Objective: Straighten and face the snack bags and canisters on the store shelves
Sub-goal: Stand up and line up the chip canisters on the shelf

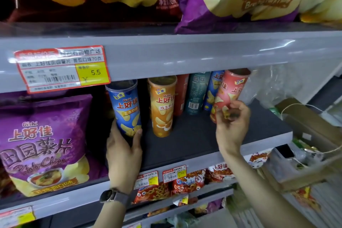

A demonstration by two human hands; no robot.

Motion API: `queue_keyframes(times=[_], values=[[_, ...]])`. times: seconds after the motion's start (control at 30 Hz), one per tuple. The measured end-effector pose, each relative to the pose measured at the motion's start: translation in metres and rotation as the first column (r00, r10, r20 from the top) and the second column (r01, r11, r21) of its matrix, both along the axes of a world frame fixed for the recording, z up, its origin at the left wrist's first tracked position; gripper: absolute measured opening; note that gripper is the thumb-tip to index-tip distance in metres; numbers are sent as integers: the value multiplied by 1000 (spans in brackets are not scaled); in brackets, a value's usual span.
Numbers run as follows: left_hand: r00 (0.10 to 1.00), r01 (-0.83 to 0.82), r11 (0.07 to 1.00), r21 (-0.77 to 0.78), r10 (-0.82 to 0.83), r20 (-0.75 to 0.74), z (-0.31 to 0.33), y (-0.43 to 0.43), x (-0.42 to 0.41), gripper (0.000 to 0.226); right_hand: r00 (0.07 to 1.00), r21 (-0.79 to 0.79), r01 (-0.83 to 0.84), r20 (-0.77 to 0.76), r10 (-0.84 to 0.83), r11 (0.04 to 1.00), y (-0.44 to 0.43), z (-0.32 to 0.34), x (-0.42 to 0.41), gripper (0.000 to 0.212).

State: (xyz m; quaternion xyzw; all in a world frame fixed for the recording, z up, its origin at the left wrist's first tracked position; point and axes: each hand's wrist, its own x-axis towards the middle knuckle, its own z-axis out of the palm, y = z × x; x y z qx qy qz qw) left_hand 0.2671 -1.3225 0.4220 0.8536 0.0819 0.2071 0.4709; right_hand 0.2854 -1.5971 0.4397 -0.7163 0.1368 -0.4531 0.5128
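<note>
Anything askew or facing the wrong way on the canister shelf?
Yes. The teal canister in the back row shows its barcode and QR codes, so it faces backwards. The pink-red canister gripped by the right hand is tilted, and the blue canister in the left hand tilts too.

Lighting is dim. Glare streaks cross the upper shelf edge (185,52). Deep shadow fills the recess behind the canisters (162,105). Wide-angle distortion bends shelf lines toward the edges. Fine print is soft; the right hand (231,126) is blurred.
</note>
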Motion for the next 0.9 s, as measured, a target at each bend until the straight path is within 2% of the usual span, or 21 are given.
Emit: queue_keyframes(times=[0.07, 0.17, 0.23, 0.3, 0.43, 0.73, 0.9], values=[[1000, 2, 1000, -5, -2, 5, -1, 0, 1, 71, 997, 79, 52, -59, -47, 996, -21, 3, 6, 56], [1000, -3, 1000, -12, 3, 1, -1, -1, 0, 70, 953, 121, -42, -293, 76, 992, -41, 5, 18, 77], [1000, 4, 1000, -1, -4, 5, 0, -1, -1, 69, 899, 82, -110, -417, 134, 991, -47, 4, 23, 74], [1000, 11, 1000, 12, -11, 6, 0, 0, -1, 69, 873, 56, -99, -474, 114, 994, -48, 2, 25, 66], [1000, 12, 1000, 17, -12, 1, 1, -1, -2, 70, 869, 15, -105, -486, 99, 994, -36, 2, 19, 64], [1000, -13, 1000, 22, 13, -7, 1, -3, -2, 73, 850, -9, -353, -421, 317, 936, 38, -5, 8, 67], [1000, -11, 999, 47, 11, -5, 0, -2, -2, 74, 846, -10, -392, -396, 356, 920, 57, -9, 15, 65]])
